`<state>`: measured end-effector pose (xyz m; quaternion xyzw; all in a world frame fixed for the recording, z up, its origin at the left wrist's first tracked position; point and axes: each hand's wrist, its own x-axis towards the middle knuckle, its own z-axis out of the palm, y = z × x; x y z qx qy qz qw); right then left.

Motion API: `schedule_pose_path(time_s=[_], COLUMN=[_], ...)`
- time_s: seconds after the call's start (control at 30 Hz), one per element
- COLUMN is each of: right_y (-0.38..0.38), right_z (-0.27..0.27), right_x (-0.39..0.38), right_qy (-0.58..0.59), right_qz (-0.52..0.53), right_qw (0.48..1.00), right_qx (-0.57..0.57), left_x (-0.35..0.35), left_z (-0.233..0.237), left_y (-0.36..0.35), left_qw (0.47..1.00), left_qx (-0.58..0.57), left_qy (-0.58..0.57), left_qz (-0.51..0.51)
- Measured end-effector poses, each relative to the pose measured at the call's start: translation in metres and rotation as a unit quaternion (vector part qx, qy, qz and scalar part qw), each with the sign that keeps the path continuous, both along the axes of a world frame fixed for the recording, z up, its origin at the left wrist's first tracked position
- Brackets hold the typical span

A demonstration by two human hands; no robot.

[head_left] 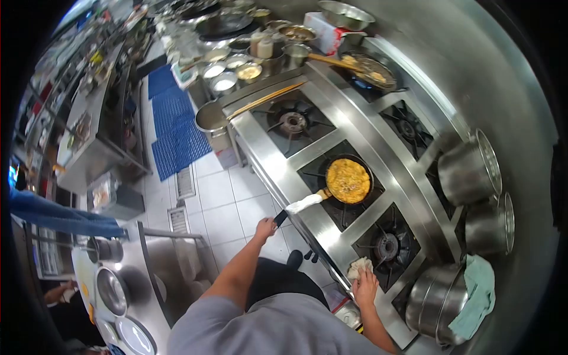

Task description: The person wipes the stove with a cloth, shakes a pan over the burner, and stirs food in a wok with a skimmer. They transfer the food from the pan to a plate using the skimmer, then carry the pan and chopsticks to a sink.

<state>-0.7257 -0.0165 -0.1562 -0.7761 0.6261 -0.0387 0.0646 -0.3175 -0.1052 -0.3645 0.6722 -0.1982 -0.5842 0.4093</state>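
A long steel gas range [269, 157] runs along the right side, with six open burners in two rows. Three big steel stockpots [470, 168] lie on their sides along its far edge, and a teal towel [476, 296] is draped over the nearest one. On the middle burner of the near row sits a black frying pan [370, 188] holding a round yellow omelette [348, 180]. Its cloth-wrapped handle [303, 203] points out over the front edge of the range.

The person stands on the tiled floor in front. The left hand [264, 228] is stretched forward with its fingers closed around a short dark handle [280, 218], just beside the end of the wrapped pan handle and apart from it. The right hand [365, 287] rests on the front edge near the last burner, its fingers laid over a crumpled white cloth [359, 267]. Whether they grip it cannot be told.
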Motion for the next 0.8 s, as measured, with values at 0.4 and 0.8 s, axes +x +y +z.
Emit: schedule_pose_path(time_s=[0.4, 0.8], right_y=[0.039, -0.051], right_z=[-0.031, -0.029], right_x=[-0.037, 0.183], right_qy=[-0.049, -0.232], right_qz=[-0.233, -0.325], right_qw=[0.971, 0.913], right_qx=[0.036, -0.085], left_x=[-0.069, -0.055], left_z=[-0.05, -0.107], left_y=[-0.099, -0.12], left_qw=[0.956, 0.853], left_qx=[-0.01, 0.157], left_qy=[0.267, 0.491], left_qz=[0.121, 0.08])
